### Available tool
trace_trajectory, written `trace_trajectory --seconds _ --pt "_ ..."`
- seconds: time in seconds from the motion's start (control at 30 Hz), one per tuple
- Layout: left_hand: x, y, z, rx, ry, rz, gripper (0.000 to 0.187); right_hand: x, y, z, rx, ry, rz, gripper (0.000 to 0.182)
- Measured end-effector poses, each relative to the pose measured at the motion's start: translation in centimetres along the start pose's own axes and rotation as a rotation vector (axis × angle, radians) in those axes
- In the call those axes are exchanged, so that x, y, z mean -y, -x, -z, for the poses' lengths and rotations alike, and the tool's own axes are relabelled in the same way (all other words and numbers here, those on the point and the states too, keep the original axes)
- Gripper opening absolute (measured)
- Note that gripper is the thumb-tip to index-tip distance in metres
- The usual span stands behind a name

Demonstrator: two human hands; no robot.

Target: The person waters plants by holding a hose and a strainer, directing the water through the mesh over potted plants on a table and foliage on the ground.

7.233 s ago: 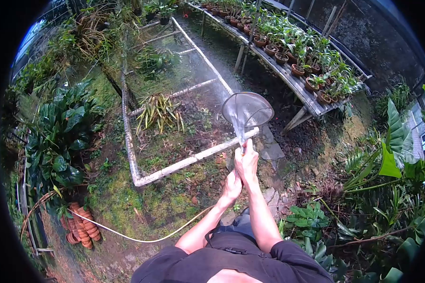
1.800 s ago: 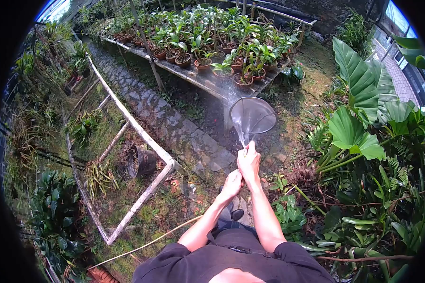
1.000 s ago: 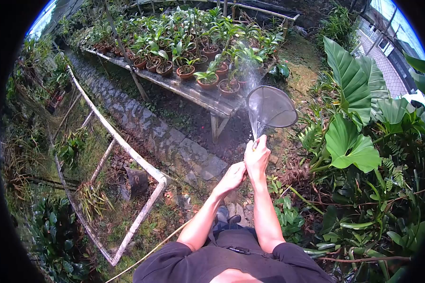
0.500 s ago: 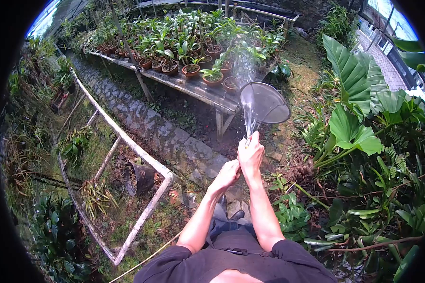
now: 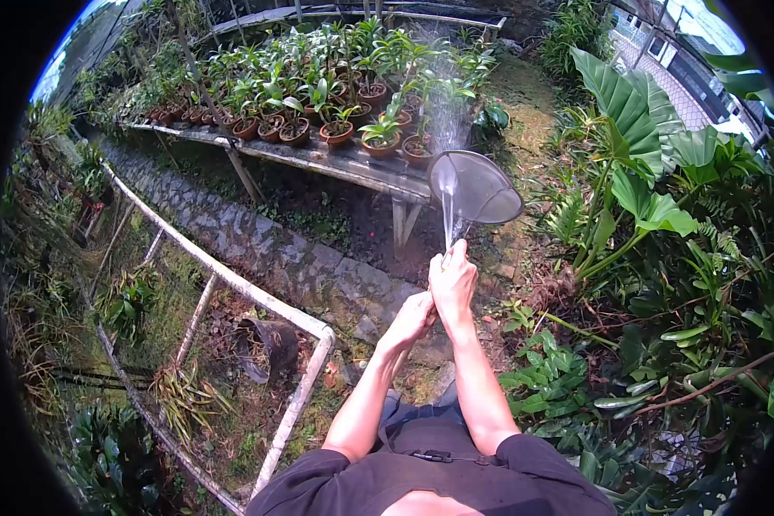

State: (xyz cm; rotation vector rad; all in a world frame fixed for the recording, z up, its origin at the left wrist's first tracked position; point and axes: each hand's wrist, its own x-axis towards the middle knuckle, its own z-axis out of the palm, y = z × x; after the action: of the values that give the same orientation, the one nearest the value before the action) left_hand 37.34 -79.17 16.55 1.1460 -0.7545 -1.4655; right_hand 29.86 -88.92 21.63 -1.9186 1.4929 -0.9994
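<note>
Mesh hoop (image 5: 476, 187): dark, sheer — water jet (image 5: 447, 213) alongside
Right hand (image 5: 452, 277): closed, apparently on its handle
Left hand (image 5: 416, 318): curled — contents hidden

Round brown clay pots (image 5: 336, 132) stand on a long grey wooden table (image 5: 353, 168), upper centre; an angular whitish pole frame (image 5: 258, 295) lies lower left, a broad-leaved green plant (image 5: 615, 112) upper right.

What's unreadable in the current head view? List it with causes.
Water outlet: head view, wrapped by the right hand.
Left palm and its grip: head view, hidden behind the back of the left hand.
Mesh screen attachment: head view, too small behind the water jet.
Rear pots on the wooden bench: head view, covered by leaves.
Building: head view, cut by the lens rim.
</note>
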Motion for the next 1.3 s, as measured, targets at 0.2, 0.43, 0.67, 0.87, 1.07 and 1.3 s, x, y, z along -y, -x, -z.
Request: trace_trajectory --seconds 0.2,0.43,0.67,0.87,1.07,1.3 --pt "-2.0 1.1 2.5 0.019 0.033 0.087 0.039 1.8 1.0 -2.3 -0.097 0.046 0.021 0.020" --pt "-0.9 2.4 5.3 0.032 0.123 0.074 0.040 4.0 2.3 -4.2 0.009 0.117 -0.002 0.020" --pt "-2.2 3.5 6.5 0.014 0.105 0.082 0.042 4.4 2.8 -5.7 -0.049 0.079 0.041 0.019" --pt "-2.6 2.9 6.9 0.039 0.088 0.052 0.042 6.1 2.2 -5.0 -0.048 0.072 0.003 0.018" --pt "-2.1 4.4 7.4 -0.018 0.095 0.026 0.040 5.4 3.2 -6.8 -0.043 0.056 0.040 0.017" --pt "-1.5 6.0 9.0 -0.138 0.079 0.005 0.042 7.4 4.1 -8.6 0.095 0.092 0.081 0.016"
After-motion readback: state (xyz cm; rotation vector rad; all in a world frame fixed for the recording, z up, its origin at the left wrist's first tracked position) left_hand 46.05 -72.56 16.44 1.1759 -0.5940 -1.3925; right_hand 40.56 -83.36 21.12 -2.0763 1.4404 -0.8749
